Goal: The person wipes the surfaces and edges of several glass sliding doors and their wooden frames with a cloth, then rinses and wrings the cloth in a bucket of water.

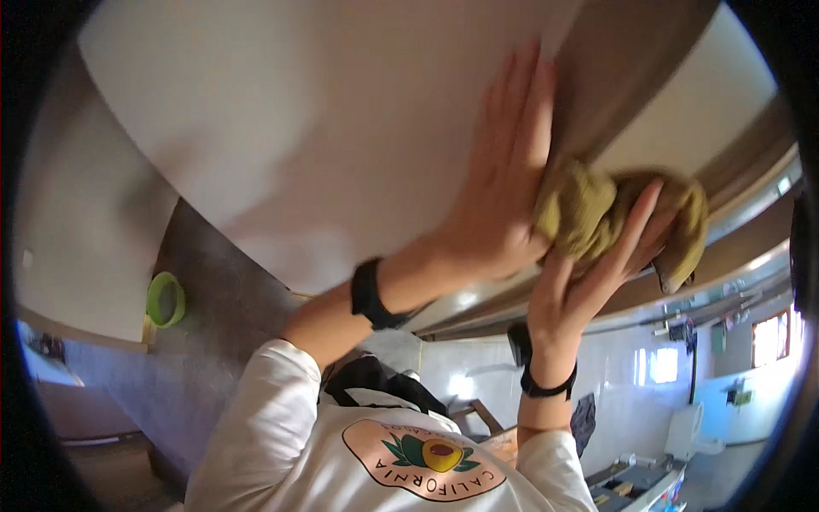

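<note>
My left hand lies flat against a broad pale panel that looks like a door, with its fingers stretched upward. It holds nothing, and its thumb side is close to a bunched olive-yellow cloth. My right hand grips this cloth against the brown edge strip beside the panel. One finger extends over the folds, while part of the hand is hidden by the fabric. Both wrists wear black bands, and the left hand is blurred.
A green plastic basin stands on the dark floor at the left, near another pale panel. A white toilet shows at the far right, below a bright window. Part of a wooden item appears behind my body.
</note>
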Tool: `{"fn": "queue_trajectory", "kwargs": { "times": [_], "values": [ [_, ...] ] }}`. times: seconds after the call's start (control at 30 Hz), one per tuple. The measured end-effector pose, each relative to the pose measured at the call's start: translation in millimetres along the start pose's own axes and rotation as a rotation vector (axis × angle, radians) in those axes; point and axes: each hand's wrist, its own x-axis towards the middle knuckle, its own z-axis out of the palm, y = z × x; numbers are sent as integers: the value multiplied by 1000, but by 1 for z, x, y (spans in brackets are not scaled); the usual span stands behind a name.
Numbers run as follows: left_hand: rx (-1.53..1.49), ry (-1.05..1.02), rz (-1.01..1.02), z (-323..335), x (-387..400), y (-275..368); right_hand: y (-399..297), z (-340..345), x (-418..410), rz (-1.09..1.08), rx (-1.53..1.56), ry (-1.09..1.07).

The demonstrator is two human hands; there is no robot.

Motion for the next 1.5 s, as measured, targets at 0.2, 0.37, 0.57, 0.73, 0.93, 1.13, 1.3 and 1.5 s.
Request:
{"fn": "queue_trajectory", "kwargs": {
  "times": [0.2, 0.37, 0.57, 0.73, 0.93, 1.13, 1.3, 1.5],
  "values": [
    [-131, -112, -158, 3, -13, -18, 6, 26, -39, 110, -38, -37],
    [310, -475, -315, -9, -168, -33, 22, 55, -179, 145, -34, -353],
    [248, -429, -559, -44, -191, -9, 32, 42, -208, 300, 1, -209],
    [33, -224, -416, -75, -137, 29, 27, 30, -174, 334, -43, -227],
    [-268, -674, -668, -107, -94, 21, 35, -19, -153, 335, 141, -447],
    [-310, -1137, -698, -134, -89, -9, 29, -67, -160, 356, 112, -759],
    [-110, -951, -619, -111, -86, -8, 14, -79, -170, 647, 46, -602],
    [36, -208, -395, -59, -88, 26, 12, -50, -150, 670, 198, 336]
  ]
}}
